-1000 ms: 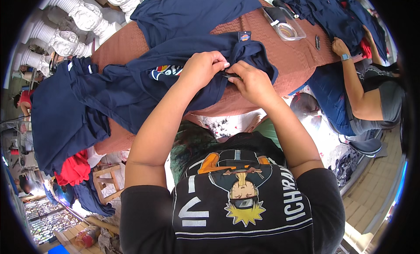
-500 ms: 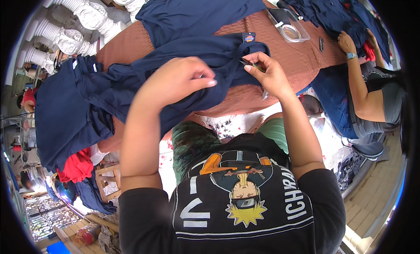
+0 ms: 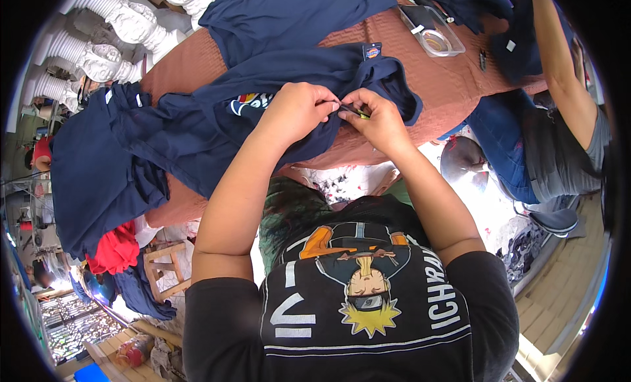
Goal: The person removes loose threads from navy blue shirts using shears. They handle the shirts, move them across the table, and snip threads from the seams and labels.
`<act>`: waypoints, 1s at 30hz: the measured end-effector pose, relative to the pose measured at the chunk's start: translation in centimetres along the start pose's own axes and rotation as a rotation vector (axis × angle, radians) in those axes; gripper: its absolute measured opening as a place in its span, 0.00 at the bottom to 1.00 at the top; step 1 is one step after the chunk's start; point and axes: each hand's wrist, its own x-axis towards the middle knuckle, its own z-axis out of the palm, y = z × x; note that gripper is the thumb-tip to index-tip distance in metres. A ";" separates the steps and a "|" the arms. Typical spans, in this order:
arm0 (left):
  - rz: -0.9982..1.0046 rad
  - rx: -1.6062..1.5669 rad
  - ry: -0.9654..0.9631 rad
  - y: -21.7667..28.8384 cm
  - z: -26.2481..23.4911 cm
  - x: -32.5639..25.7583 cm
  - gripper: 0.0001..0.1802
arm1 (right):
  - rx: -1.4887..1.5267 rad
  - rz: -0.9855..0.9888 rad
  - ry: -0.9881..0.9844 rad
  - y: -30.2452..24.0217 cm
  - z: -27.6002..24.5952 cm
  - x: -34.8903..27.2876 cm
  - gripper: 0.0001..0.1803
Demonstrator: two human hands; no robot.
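A navy blue garment (image 3: pixel 282 70) lies spread across the table, its collar end toward the right with a small label (image 3: pixel 372 51) at the neck. A colourful print (image 3: pixel 243 104) shows on the cloth beside my left wrist. My left hand (image 3: pixel 292 112) is closed in a pinch on the garment's near edge. Close against it, my right hand (image 3: pixel 381 122) has its fingers closed round small thread snips (image 3: pixel 363 114), dark with a yellow-green part. The blade tips meet the cloth by my left fingertips; exactly what lies between them is hidden.
The table has a brown cloth (image 3: pixel 453 83). More navy garments (image 3: pixel 85 165) hang over its left end, and another (image 3: pixel 282 20) lies at the back. A clear plastic box (image 3: pixel 453 47) with a tape roll stands back right. A co-worker's arm (image 3: pixel 559 60) handles dark cloth at right.
My left hand has moved right and pinched the garment edge, and my right hand has come left to meet it. The print is now uncovered. At right, the co-worker's arm has swung up and away.
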 end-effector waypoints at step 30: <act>0.030 -0.088 0.104 0.8 0.9 -1.2 0.08 | -0.283 -0.339 -0.164 -2.5 -4.3 0.3 0.09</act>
